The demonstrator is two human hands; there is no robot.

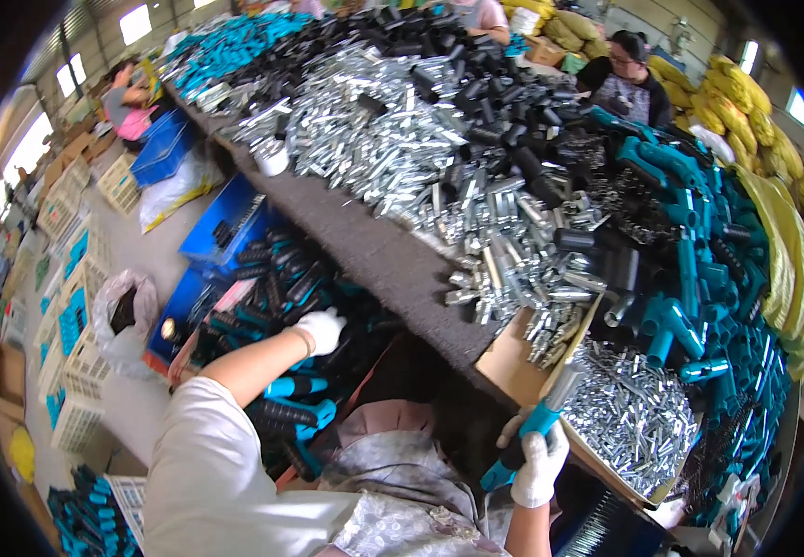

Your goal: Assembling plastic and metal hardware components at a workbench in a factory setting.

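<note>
My right hand (539, 466), in a white glove, grips a teal-and-black tool handle (541, 420) with a silvery metal tube at its upper end. It holds the piece tilted, beside the cardboard box of small metal pins (632, 422). To the left, my white-gloved left hand (322, 331) is over a pile of black-and-teal handles (276, 288) in a container below the table edge. Its fingers point away and are mostly hidden, so whether they hold anything does not show. More black-and-teal handles (295, 413) lie under my left forearm.
The sloping dark table (355, 223) carries heaps of metal tubes (374, 121), black sleeves (522, 139) and teal housings (689, 232). Blue bins (221, 223) and cream crates (82, 371) stand at left. A co-worker (626, 79) is across the table; yellow sacks (731, 111) lie behind.
</note>
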